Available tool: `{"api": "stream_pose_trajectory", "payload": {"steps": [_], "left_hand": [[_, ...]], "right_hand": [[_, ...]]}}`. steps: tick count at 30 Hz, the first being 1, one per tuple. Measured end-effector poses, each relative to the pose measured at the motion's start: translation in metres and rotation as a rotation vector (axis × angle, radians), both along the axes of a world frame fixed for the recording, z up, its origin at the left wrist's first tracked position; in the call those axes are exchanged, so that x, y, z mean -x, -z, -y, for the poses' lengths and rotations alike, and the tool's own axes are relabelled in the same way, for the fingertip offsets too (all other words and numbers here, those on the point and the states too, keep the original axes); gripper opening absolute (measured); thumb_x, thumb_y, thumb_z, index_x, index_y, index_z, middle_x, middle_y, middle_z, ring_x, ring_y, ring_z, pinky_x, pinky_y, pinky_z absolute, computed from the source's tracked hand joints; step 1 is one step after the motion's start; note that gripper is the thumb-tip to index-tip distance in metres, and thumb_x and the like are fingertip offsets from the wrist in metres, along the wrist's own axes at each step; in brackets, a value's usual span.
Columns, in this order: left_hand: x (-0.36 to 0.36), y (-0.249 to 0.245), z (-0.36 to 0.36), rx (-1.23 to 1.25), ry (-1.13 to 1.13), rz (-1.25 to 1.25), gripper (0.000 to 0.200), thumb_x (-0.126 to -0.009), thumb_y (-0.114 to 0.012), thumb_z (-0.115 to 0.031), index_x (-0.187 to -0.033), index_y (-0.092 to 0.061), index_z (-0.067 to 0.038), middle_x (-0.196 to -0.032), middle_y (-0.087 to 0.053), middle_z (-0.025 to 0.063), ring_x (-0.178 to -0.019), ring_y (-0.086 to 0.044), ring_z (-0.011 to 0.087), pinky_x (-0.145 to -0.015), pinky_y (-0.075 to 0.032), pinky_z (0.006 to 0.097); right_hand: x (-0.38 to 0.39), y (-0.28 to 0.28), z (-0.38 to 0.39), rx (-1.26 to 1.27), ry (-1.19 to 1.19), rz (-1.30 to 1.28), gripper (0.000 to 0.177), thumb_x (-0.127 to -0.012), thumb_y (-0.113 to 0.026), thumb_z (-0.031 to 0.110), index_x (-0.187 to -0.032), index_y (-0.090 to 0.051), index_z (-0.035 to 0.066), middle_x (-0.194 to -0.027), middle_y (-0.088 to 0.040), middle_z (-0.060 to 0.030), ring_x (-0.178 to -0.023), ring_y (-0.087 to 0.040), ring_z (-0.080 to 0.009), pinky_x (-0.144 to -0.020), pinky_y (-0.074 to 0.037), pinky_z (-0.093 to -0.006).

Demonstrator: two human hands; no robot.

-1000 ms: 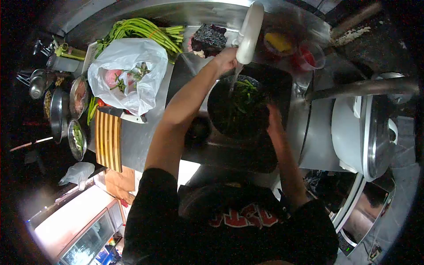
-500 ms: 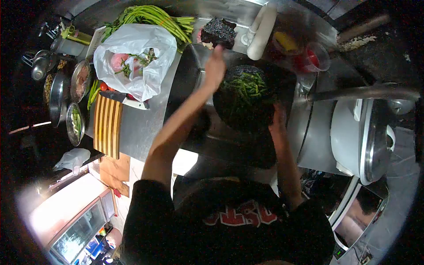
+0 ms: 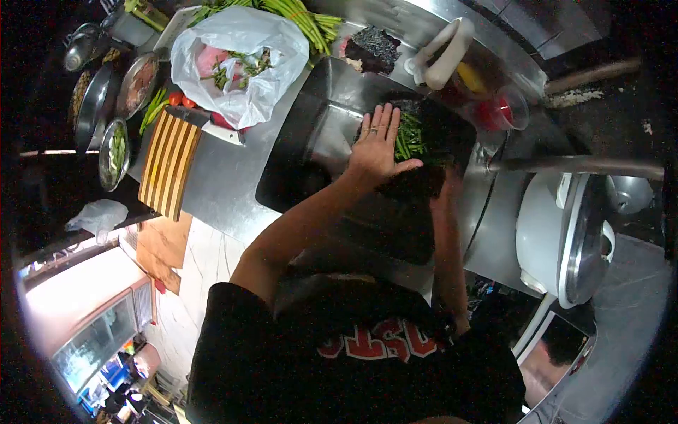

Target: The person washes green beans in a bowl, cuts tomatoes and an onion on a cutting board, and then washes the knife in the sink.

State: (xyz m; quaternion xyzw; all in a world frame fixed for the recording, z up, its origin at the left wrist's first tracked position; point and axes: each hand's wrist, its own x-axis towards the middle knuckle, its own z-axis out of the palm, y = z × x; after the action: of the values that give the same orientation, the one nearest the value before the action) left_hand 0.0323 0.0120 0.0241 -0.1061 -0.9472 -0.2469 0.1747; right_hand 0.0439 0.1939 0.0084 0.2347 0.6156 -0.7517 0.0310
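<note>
My left hand (image 3: pixel 378 148) lies flat with its fingers stretched out over cut green vegetables (image 3: pixel 409 138), covering part of them. The greens lie in a dark round bowl (image 3: pixel 402 185) inside the sink (image 3: pixel 321 131); the bowl's outline is hard to make out in shadow. At the bowl's right side, my right hand (image 3: pixel 446 189) grips its edge, fingers partly lost in the dark. The faucet (image 3: pixel 575 165) reaches in from the right, its end near the sink's right rim.
Left of the sink are a white plastic bag (image 3: pixel 272 88) with trimmings, a knife (image 3: pixel 205 121), a striped cutting board (image 3: pixel 169 162) and metal bowls (image 3: pixel 114 154). Long green stalks (image 3: pixel 300 27) lie behind. A clear cup (image 3: pixel 510 109) and white cooker (image 3: pixel 544 233) stand right.
My left hand has come down from the sink's far edge onto the greens, its fingers now spread. My right hand stays at the bowl's side. The whole view has turned slightly.
</note>
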Motion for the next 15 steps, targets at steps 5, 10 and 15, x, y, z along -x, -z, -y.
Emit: {"api": "stream_pose_trajectory", "payload": {"steps": [5,10,15], "left_hand": [[0.006,0.015,-0.004,-0.083,0.035,0.053,0.106,-0.069,-0.054,-0.066,-0.135,-0.014,0.007,-0.139,-0.022,0.0248,-0.130,-0.020,0.0394,-0.106,-0.018,0.0483],[0.006,0.024,-0.007,-0.191,0.051,0.058,0.103,-0.070,-0.059,-0.061,-0.135,-0.014,0.006,-0.140,-0.021,0.0244,-0.130,-0.019,0.0390,-0.106,-0.017,0.0482],[0.006,0.027,-0.011,-0.231,0.030,0.034,0.103,-0.069,-0.060,-0.060,-0.135,-0.017,0.006,-0.140,-0.022,0.0219,-0.131,-0.019,0.0358,-0.107,-0.017,0.0451]], "right_hand": [[0.010,-0.017,0.003,0.084,0.080,0.095,0.038,-0.086,-0.052,0.023,-0.119,-0.046,0.005,-0.104,-0.055,-0.0099,-0.089,-0.057,-0.0231,-0.074,-0.049,-0.0373],[0.012,-0.023,0.005,0.040,0.035,-0.071,0.035,-0.086,-0.053,0.023,-0.116,-0.049,0.004,-0.102,-0.057,-0.0078,-0.087,-0.058,-0.0209,-0.071,-0.050,-0.0347],[0.015,-0.040,0.005,-0.080,-0.027,-0.098,0.036,-0.086,-0.055,0.023,-0.115,-0.051,0.003,-0.103,-0.058,-0.0065,-0.087,-0.058,-0.0190,-0.071,-0.049,-0.0320]]}}
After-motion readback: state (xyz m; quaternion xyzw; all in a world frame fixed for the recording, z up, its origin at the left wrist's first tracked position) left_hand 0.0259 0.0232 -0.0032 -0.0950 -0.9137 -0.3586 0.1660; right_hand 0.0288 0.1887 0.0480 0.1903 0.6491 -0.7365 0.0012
